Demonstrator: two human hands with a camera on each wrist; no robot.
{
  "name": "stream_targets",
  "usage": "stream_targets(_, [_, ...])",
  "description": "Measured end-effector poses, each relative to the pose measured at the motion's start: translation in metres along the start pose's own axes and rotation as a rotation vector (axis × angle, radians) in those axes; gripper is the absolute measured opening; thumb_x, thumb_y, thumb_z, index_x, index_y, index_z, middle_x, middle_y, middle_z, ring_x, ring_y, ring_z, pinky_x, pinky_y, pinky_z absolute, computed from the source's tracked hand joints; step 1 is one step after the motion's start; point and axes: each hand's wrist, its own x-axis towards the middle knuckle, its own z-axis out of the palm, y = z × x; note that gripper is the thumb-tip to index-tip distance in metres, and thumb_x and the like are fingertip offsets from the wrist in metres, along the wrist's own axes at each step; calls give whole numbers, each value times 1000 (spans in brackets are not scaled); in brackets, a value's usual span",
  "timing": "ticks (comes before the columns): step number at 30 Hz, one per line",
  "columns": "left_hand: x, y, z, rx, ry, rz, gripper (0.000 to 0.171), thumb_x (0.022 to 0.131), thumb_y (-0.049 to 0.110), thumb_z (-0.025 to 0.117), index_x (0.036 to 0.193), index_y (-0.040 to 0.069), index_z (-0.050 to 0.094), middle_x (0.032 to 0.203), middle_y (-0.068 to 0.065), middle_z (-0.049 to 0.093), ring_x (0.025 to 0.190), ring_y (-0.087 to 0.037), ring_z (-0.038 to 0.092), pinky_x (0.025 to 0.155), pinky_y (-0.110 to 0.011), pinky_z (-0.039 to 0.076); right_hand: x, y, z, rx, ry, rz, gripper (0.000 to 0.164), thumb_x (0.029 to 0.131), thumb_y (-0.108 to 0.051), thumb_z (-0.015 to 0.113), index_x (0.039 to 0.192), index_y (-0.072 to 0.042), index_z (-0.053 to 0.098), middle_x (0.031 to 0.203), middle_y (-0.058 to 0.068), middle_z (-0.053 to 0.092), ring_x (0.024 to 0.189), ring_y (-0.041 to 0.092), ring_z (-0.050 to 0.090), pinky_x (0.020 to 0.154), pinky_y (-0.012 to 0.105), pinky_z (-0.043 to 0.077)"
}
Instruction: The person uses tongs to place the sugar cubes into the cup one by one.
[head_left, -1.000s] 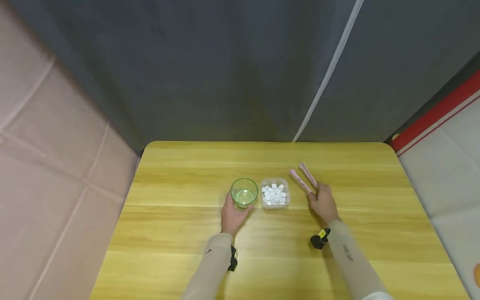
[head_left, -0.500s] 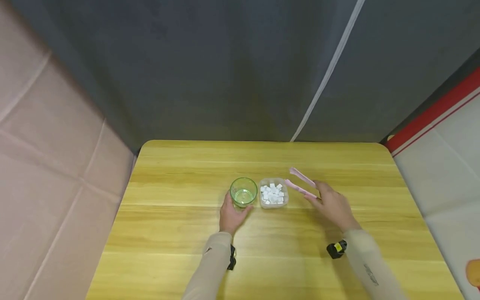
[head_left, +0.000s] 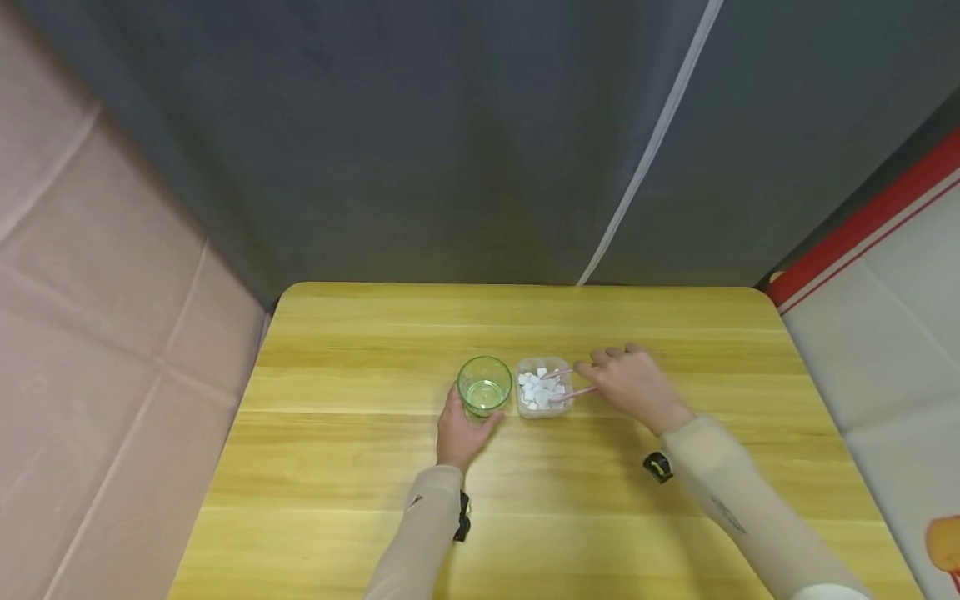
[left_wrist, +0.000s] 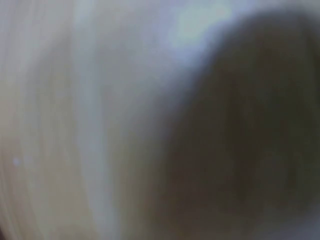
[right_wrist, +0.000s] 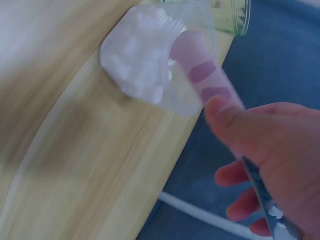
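Note:
My left hand [head_left: 461, 432] curls round the near side of a green-tinted clear glass [head_left: 485, 387] standing on the table. Just right of the glass is a small clear plastic tub [head_left: 543, 413] filled with white cubes [head_left: 537, 390]. With my right hand [head_left: 628, 385] I grip a pair of pink tongs [right_wrist: 206, 75] from the tub's right side. The two arms of the tongs reach over the rim, their tips down among the cubes. In the right wrist view the thumb presses along one arm, which has darker pink patches. The left wrist view is a blur.
The wooden table [head_left: 337, 467] has a dark grey curtain [head_left: 420, 167] behind its far edge. Pale pink padded panels [head_left: 97, 375] rise on the left. A white panel with a red band [head_left: 862, 225] stands on the right.
My right hand has lifted the tongs off the table's right side, turned, and moved left, bringing the tips into the tub. The left hand keeps its hold on the glass.

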Motion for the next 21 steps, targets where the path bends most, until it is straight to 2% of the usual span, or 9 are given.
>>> stream_targets(3, [0, -1, 1, 6, 6, 9, 92, 66, 51, 74, 138, 14, 30, 131, -11, 49, 117, -32, 48, 97, -49, 40, 7, -4, 1, -6, 1, -13, 26, 62, -31, 78, 80, -18, 65, 69, 3, 64, 54, 16, 58, 43, 27, 43])
stream_targets(8, [1, -3, 3, 13, 22, 27, 91, 66, 52, 73, 138, 15, 31, 129, -11, 50, 116, -32, 50, 95, -49, 41, 12, -6, 3, -29, -48, -33, 35, 57, -42, 78, 82, -20, 68, 70, 2, 65, 54, 15, 56, 45, 24, 43])
stream_targets(14, [1, -1, 4, 16, 23, 35, 90, 66, 51, 73, 137, 14, 32, 129, -11, 50, 115, -31, 50, 96, -47, 42, 12, -6, 5, -33, -82, -38, 35, 58, -43, 77, 83, -21, 69, 65, -2, 62, 46, 9, 46, 40, 19, 35])
stream_targets(21, [1, 0, 3, 26, 16, 27, 90, 66, 50, 74, 137, 15, 32, 129, -10, 51, 115, -30, 50, 96, -47, 41, 11, -5, 4, -8, -124, -15, 35, 57, -44, 78, 75, -16, 69, 58, -4, 59, 40, 5, 34, 35, 16, 27])
